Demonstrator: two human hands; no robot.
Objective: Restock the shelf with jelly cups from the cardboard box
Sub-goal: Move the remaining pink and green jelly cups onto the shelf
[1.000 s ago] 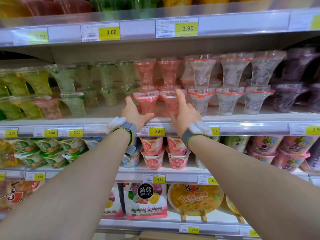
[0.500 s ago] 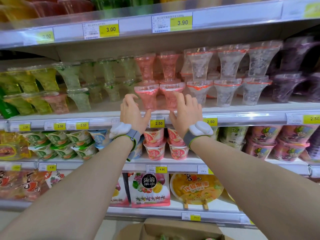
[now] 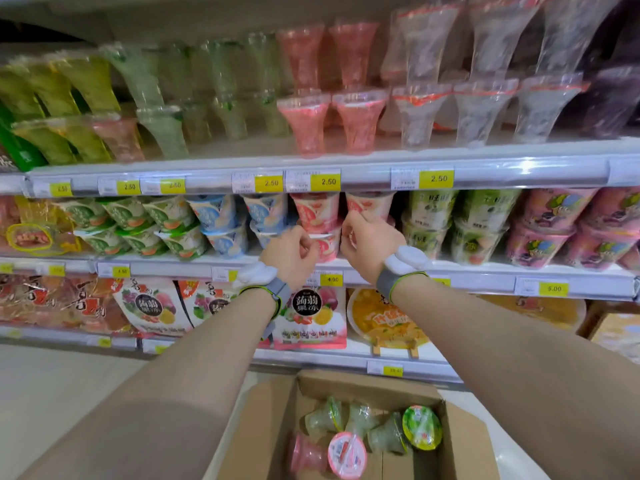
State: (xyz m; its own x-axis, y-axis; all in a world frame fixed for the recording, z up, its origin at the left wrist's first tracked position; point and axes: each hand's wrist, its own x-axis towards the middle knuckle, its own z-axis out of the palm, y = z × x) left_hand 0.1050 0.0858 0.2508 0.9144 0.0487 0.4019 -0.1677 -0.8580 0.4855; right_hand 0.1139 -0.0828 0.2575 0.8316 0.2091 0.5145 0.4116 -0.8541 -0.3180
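Head | hands point(image 3: 293, 251) point(image 3: 367, 243) curled, empty — at shelf point(image 3: 485, 270) edge | cardboard box point(image 3: 266, 422) open below

Upper shelf point(image 3: 346, 157): flared jelly cups in colour rows, two pink jelly cups point(image 3: 304, 124) at front; 2.50 price tags point(image 3: 328, 181) on the rail.
Shelf below: stacked pink tubs point(image 3: 317, 211).
Left hand point(image 3: 291, 252): loosely curled, holding nothing.
Right hand point(image 3: 365, 242): curled before the tubs, contact unclear.
Cardboard box point(image 3: 367, 381): open, holding pale green cups point(image 3: 360, 417) and one pink cup point(image 3: 346, 453), all lying on their sides.
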